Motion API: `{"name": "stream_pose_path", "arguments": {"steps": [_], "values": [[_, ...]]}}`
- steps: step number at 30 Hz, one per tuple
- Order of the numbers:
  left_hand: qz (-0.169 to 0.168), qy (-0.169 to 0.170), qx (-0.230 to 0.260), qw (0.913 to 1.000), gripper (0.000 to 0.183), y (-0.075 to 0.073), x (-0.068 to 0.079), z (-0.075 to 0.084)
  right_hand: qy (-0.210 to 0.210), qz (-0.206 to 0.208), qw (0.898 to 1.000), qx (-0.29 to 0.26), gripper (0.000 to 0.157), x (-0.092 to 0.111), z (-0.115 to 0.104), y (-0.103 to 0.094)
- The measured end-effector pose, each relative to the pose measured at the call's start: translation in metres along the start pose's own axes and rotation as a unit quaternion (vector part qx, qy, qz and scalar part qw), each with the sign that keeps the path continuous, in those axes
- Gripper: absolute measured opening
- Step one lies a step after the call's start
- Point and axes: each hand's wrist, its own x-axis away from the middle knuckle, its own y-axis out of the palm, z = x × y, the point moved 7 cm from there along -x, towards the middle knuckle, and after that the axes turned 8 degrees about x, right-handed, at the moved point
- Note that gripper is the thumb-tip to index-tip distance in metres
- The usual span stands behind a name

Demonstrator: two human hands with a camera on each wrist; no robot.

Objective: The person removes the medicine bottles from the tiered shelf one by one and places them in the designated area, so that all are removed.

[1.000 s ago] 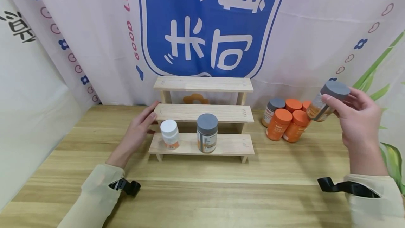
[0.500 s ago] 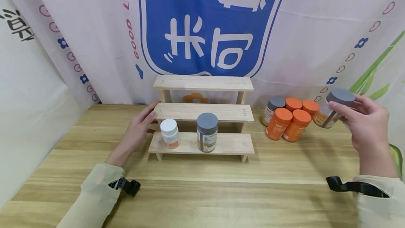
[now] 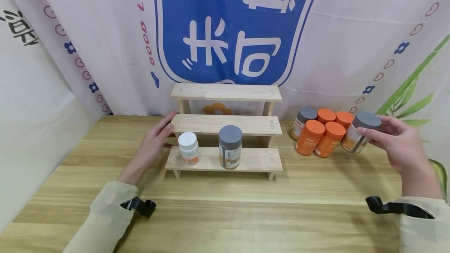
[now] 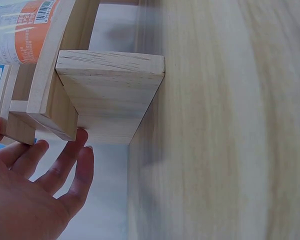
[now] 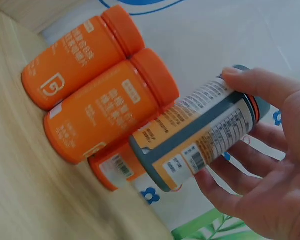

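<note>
At the right, my right hand (image 3: 402,141) grips a jar (image 3: 356,138) with a grey lid and an orange-and-white label, thumb on one side and fingers on the other. In the right wrist view the jar (image 5: 197,132) tilts close beside several orange bottles (image 5: 102,102). My left hand (image 3: 153,139) holds the left end of the three-tier wooden stand (image 3: 226,123), its thumb at the middle board. The left wrist view has its fingertips (image 4: 80,135) against the board ends. On the lowest tier stand a white bottle (image 3: 188,149) and another grey-lidded jar (image 3: 230,147).
Orange bottles (image 3: 310,138) cluster on the wooden table (image 3: 225,214) right of the stand, with a grey-lidded jar (image 3: 303,122) at their left back. A printed curtain (image 3: 225,30) hangs behind the table.
My right hand first shifts right with the grey-lidded jar, then lowers it and brings it back left, close to the orange bottles. The left hand stays at the stand.
</note>
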Motion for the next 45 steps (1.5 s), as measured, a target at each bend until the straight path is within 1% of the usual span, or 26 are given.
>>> {"name": "stream_pose_path", "arguments": {"steps": [4, 9, 12, 19, 26, 32, 36, 38, 40, 43, 45], "values": [[0.0, 0.001, 0.0, 1.0, 0.057, 0.0, 0.0, 0.0, 0.004, -0.029, 0.999, -0.013, 0.037, -0.001, 0.012, 0.0], [0.0, 0.001, 0.003, 1.0, 0.057, 0.0, 0.001, -0.001, 0.006, -0.068, 0.997, -0.043, 0.04, -0.002, 0.023, 0.001], [0.0, 0.001, 0.002, 1.0, 0.057, 0.0, 0.001, -0.001, 0.013, -0.078, 0.996, -0.041, 0.042, -0.003, 0.028, 0.002], [-0.001, 0.001, 0.001, 1.0, 0.057, 0.0, 0.001, -0.001, 0.036, -0.083, 0.996, -0.004, 0.044, -0.002, 0.039, 0.003], [-0.001, 0.004, -0.001, 1.0, 0.057, 0.001, 0.0, 0.0, 0.035, -0.073, 0.996, 0.047, 0.042, -0.003, 0.043, 0.003], [-0.001, 0.005, -0.001, 1.0, 0.057, 0.001, 0.001, 0.001, 0.032, -0.069, 0.996, 0.051, 0.04, -0.004, 0.044, 0.003], [-0.002, 0.005, -0.002, 1.0, 0.057, 0.001, 0.001, 0.0, 0.039, -0.066, 0.996, 0.05, 0.039, -0.005, 0.045, 0.004], [-0.002, 0.004, -0.003, 1.0, 0.057, 0.001, 0.001, 0.0, 0.044, -0.063, 0.995, 0.068, 0.038, -0.005, 0.045, 0.004], [-0.002, 0.003, -0.003, 1.0, 0.057, 0.001, 0.0, 0.0, 0.048, -0.059, 0.991, 0.109, 0.037, -0.006, 0.045, 0.004], [-0.002, 0.002, -0.003, 1.0, 0.056, 0.0, 0.001, 0.0, 0.044, -0.058, 0.98, 0.185, 0.037, -0.006, 0.043, 0.003], [-0.002, 0.003, -0.002, 1.0, 0.056, 0.0, 0.001, 0.0, 0.039, -0.056, 0.972, 0.226, 0.038, -0.005, 0.04, 0.003]]}}
